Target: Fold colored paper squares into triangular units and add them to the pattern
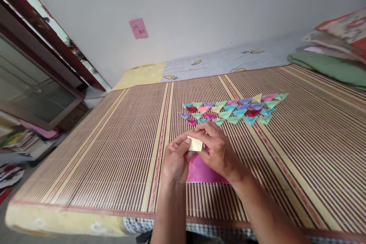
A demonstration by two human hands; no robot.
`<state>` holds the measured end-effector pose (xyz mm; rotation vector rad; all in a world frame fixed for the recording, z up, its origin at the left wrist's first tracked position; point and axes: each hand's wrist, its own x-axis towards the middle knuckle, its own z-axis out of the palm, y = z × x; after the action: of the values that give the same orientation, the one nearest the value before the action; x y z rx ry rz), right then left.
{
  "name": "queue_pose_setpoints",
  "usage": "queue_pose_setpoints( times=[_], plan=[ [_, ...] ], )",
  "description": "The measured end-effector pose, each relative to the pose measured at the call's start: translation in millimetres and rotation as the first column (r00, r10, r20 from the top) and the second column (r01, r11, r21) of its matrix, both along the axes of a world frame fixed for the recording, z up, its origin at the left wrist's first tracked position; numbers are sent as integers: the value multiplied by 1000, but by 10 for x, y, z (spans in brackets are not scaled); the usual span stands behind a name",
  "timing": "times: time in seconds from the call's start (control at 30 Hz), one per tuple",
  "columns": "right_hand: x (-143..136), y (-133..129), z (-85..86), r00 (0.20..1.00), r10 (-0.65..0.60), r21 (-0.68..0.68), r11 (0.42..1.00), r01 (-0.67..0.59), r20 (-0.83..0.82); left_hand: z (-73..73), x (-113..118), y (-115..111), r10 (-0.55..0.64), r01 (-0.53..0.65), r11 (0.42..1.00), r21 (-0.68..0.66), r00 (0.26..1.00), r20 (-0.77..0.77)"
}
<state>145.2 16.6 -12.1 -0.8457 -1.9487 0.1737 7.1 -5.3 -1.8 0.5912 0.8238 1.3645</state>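
Light is soft and moderate, shadows weak. Mat [114, 148] looks brightest at near left. Yellow paper [195, 144] is nearly washed out. Wide-angle distortion slants the door [36, 80] at left; books [21, 141] there are blurred.

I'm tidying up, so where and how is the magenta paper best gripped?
Probably pinch the magenta paper by its near edge, coming from the person's side: it appears flat on the striped mat with that edge exposed, while the left hand and right hand partly hide its far side.
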Motion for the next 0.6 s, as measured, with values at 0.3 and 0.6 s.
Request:
queue_pose_setpoints(
  times=[0.3, 0.6],
  plan=[
    [48, -8, 51, 951, 203, -232, 938, -257, -233, -73, -41, 37, 232, -232, 971, 51, 973, -5],
    [33, -34, 94, 912, -26, -458, 870, -181, -410, -40, 15, -9, 304, -292, 950, 110, 947, -107]
  ],
)
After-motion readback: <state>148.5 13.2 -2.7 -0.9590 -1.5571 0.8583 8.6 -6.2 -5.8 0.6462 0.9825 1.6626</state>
